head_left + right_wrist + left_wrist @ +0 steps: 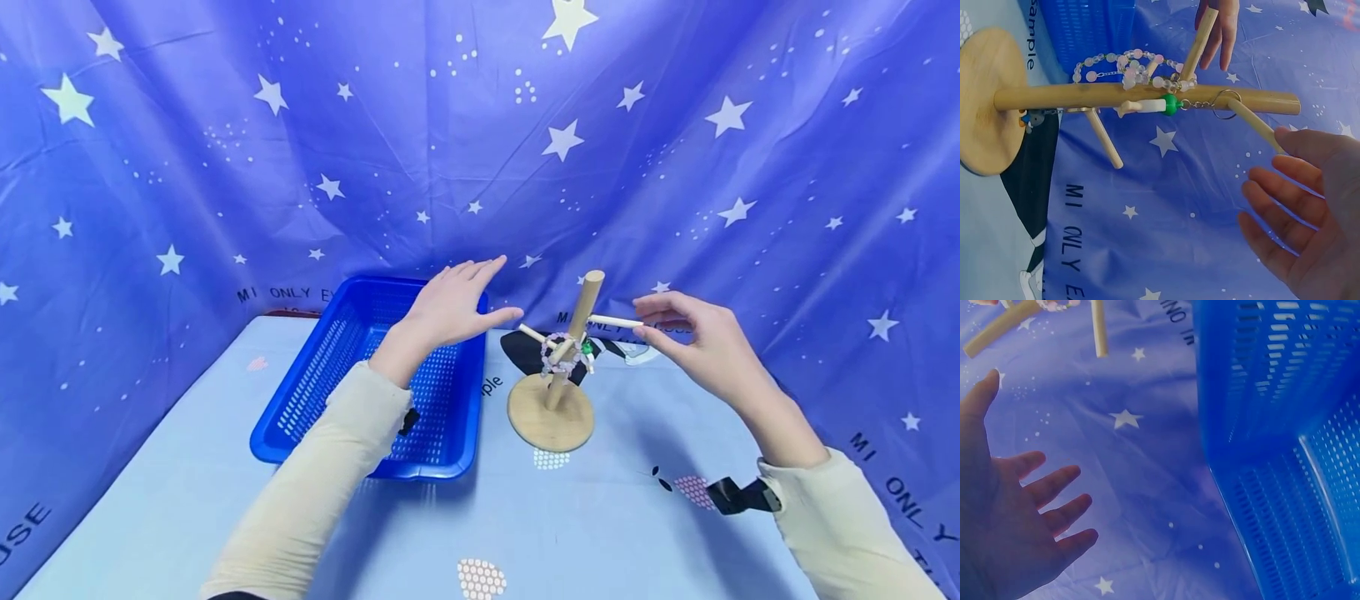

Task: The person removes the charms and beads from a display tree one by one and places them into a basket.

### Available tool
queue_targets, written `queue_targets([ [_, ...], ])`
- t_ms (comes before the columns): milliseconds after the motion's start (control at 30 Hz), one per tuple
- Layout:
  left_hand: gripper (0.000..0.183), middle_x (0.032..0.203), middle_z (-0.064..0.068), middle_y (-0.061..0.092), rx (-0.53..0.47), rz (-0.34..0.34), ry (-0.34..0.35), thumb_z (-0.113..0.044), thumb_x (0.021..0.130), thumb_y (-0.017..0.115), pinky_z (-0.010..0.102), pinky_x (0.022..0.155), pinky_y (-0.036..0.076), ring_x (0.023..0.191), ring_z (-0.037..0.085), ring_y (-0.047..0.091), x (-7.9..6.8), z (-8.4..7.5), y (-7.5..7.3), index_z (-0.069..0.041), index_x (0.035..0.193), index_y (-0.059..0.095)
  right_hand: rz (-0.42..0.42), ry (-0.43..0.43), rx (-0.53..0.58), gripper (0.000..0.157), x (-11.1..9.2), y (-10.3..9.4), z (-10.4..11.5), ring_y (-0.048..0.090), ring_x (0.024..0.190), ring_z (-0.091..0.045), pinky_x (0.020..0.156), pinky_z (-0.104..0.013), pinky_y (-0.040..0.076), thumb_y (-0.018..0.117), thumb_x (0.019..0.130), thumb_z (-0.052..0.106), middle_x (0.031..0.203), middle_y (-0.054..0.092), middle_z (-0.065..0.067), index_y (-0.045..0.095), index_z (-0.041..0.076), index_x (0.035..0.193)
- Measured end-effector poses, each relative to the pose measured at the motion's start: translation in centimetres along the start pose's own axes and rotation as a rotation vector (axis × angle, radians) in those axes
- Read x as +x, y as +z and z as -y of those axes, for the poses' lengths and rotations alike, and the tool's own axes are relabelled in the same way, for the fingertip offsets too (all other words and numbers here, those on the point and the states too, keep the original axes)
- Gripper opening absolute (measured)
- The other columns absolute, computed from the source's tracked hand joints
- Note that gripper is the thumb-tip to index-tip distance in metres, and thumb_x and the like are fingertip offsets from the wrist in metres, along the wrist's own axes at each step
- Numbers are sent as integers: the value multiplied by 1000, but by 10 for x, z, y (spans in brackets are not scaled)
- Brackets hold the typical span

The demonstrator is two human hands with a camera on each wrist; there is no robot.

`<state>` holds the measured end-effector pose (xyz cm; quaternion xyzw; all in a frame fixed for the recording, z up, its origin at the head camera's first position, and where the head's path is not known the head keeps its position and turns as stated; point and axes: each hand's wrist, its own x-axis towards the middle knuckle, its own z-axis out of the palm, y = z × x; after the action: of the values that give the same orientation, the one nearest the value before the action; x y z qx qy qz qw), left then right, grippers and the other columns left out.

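Note:
A wooden stand (551, 412) with a round base, an upright post and several side pegs stands on the table. My right hand (701, 333) is at the tip of its upper right peg (1254, 122), with thumb and index finger pinching that tip. On this peg, close to the post, hangs the ring of a keychain (1171, 104) with a green bead and a pale charm. Pink and clear beaded bracelets (1147, 69) hang on another peg. A small grey charm (1036, 119) shows lower down. My left hand (450, 304), fingers spread, hovers between the basket and stand, holding nothing.
A blue perforated plastic basket (480, 417) stands left of the stand, partly hidden under my left arm. The pale blue tablecloth (600, 533) has printed hearts. Behind the table hangs a blue curtain (450, 125) with white stars.

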<state>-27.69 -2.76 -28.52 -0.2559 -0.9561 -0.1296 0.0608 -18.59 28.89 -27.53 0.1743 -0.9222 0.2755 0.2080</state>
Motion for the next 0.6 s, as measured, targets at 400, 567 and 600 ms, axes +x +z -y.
queue_targets([
  [400, 73, 162, -2, 35, -182, 19, 85, -58, 94, 58, 48, 122, 32, 150, 23, 33, 1, -21, 3, -30, 156, 31, -167, 60, 173, 8, -5, 10, 7, 62, 77, 10, 71, -4, 52, 73, 90, 7, 88, 68, 12, 73, 4, 96],
  [567, 63, 157, -2, 43, -259, 18, 119, -49, 96, 61, 44, 121, 35, 147, 21, 39, 0, -28, 5, -28, 152, 42, -175, 97, 214, 8, -6, 12, 8, 62, 76, 9, 70, -6, 54, 73, 90, 7, 86, 65, 22, 72, 1, 95],
  [600, 60, 156, -2, 45, -278, 13, 128, -47, 96, 62, 44, 121, 35, 146, 21, 40, 1, -29, 6, -27, 150, 44, -175, 105, 214, 8, -7, 12, 8, 63, 76, 9, 69, -6, 54, 73, 90, 7, 86, 65, 21, 72, 1, 95],
])
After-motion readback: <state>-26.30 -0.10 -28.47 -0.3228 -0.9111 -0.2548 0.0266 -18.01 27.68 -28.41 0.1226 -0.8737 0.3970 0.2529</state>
